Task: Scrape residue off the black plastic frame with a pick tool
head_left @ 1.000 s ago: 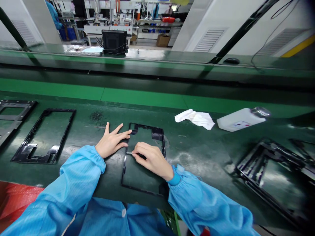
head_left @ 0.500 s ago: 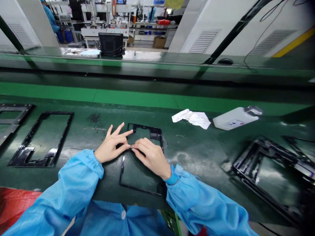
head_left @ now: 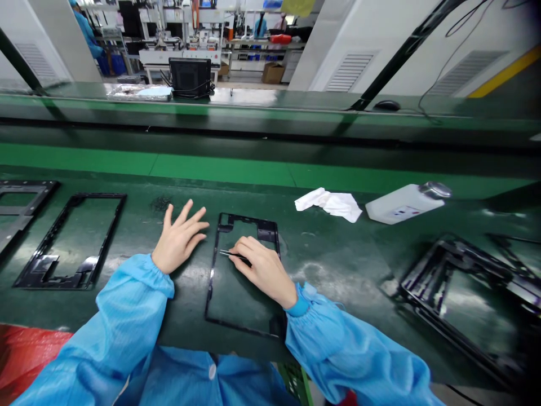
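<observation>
Nearest, the right hand [head_left: 264,269] pinches thin tweezers [head_left: 231,255], their tips pointing left over the black frame [head_left: 270,230] that lies flat on the green tabletop [head_left: 338,265]. The left hand [head_left: 177,239] rests just left of the frame, fingers spread, holding nothing. Farther off lie a white cloth [head_left: 329,203] and a white bottle [head_left: 401,206] on its side; its label is too small to read.

The right hand [head_left: 264,270] rests over the frame [head_left: 267,230], pinching tweezers [head_left: 231,255] whose tips point toward the frame's left edge. The left hand [head_left: 177,239] lies flat, fingers spread, on the table [head_left: 338,265] just left of the frame. A cloth [head_left: 329,203] and a bottle [head_left: 403,206] on its side lie beyond the frame to the right. A second frame [head_left: 67,242] lies well to its left.
</observation>
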The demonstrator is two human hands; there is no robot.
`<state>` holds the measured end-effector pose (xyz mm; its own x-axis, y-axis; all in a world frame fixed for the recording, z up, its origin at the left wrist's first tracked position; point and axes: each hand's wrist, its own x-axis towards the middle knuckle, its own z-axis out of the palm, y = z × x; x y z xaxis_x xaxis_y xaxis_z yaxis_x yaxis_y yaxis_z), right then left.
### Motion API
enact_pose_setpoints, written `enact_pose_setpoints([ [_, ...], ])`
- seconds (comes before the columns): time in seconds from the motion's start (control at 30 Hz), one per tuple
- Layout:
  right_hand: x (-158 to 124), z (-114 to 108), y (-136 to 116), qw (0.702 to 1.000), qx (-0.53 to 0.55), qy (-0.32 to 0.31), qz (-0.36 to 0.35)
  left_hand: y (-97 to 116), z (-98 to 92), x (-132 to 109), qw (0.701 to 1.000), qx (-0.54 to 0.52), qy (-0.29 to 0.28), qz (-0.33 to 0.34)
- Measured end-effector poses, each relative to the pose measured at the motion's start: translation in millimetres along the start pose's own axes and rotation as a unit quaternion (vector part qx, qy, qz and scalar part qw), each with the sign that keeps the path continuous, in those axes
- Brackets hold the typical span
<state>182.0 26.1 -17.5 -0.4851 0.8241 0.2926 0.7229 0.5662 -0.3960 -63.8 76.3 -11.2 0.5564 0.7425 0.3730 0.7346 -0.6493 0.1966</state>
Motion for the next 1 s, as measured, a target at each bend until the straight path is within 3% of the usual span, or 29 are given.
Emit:
enact_pose_setpoints([
  [0.13,0.8,0.6,1.3,1.0,-0.007,0.002,0.005,8.7,9.7,-1.9,0.994,-0.06,-0.077,0.057],
  [0.33,2.1,3.8,-0.8,1.0,-0.025,-0.003,-0.016,4.5,15.7,-3.4,0.983,-0.099,-0.141,0.057],
  [0.57,5.5,7.0,-2.3,0.998,-0.053,-0.013,-0.031,7.3,11.0,-1.3,0.98,-0.109,-0.158,0.045],
  [0.73,5.1,2.5,-1.4,0.989,0.008,-0.075,-0.127,6.8,10.0,-1.1,0.98,-0.113,-0.159,0.039],
  [0.9,5.9,2.5,0.6,0.996,-0.009,-0.041,-0.081,5.9,11.0,-0.8,0.98,-0.111,-0.163,0.039],
  [1.0,5.6,3.6,-1.4,0.994,-0.041,-0.047,-0.092,5.7,11.3,-0.5,0.98,-0.113,-0.159,0.038],
])
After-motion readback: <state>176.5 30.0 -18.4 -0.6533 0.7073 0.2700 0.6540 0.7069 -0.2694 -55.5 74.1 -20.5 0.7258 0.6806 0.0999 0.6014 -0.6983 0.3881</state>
